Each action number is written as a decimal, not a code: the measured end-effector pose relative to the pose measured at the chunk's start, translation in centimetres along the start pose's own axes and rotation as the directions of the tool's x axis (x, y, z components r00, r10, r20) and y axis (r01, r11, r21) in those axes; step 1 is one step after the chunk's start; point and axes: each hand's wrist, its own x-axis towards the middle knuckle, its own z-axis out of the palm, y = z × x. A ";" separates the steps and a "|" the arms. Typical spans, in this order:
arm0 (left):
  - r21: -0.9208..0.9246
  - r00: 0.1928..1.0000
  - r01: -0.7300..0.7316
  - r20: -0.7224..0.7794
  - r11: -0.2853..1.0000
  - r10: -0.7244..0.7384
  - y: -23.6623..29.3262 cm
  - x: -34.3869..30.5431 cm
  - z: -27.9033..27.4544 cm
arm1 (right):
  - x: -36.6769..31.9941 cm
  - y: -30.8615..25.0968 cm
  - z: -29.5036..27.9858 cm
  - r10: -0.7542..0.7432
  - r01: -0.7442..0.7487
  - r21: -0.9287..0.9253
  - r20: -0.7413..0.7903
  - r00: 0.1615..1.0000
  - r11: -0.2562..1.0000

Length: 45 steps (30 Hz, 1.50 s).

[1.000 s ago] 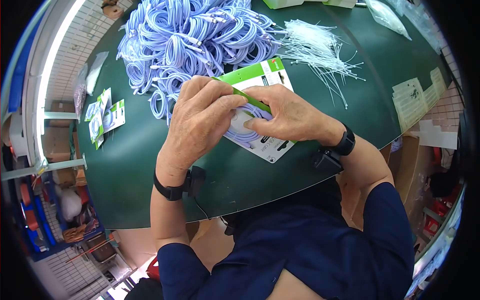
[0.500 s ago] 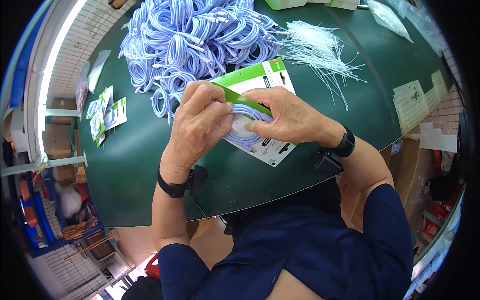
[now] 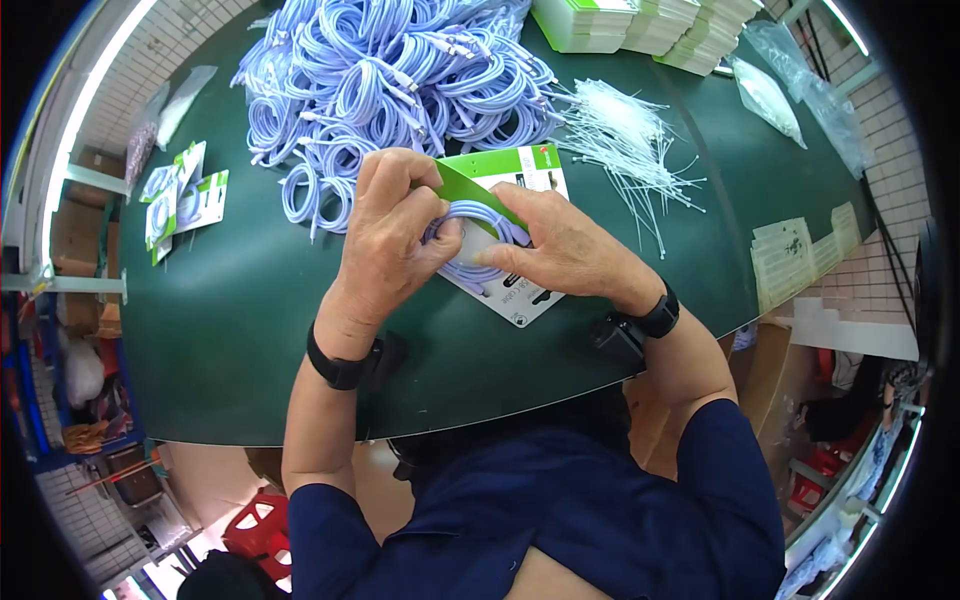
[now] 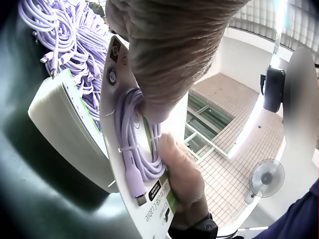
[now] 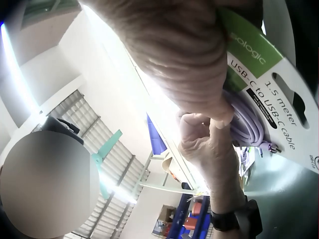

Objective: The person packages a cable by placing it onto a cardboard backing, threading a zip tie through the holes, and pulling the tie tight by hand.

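Observation:
A purple USB-C cable (image 3: 472, 212), wound in a coil, lies on a printed packaging card (image 3: 508, 300) raised in both hands. My left hand (image 3: 385, 235) has its fingers curled at the card's left side, fingertips and thumb right at the coil. With thumb on the front and fingers behind, my right hand (image 3: 570, 245) grips the card's right side. White cable ties (image 4: 128, 148) cross the coil in the left wrist view. The card's green end (image 5: 254, 47) bends back beside my right hand. Under the held card is a stack of cards (image 4: 67, 134).
A big heap of purple cables (image 3: 390, 80) lies at the back, with loose white cable ties (image 3: 625, 135) to its right. Card stacks (image 3: 590, 25) stand at the back edge. Several carded cables (image 3: 180, 205) lie at left. A paper sheet (image 3: 790, 260) is at the table's right edge.
My left hand has drawn left off the coil's middle, its fingers curling more, so more of the coil shows. The right hand keeps its grip. The head view has shifted.

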 end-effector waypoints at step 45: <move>0.108 0.896 0.394 -0.265 0.913 -0.355 3.2 -1.5 -1.8 | -0.2 -0.3 -0.8 0.103 0.165 0.539 -0.433 0.895 0.826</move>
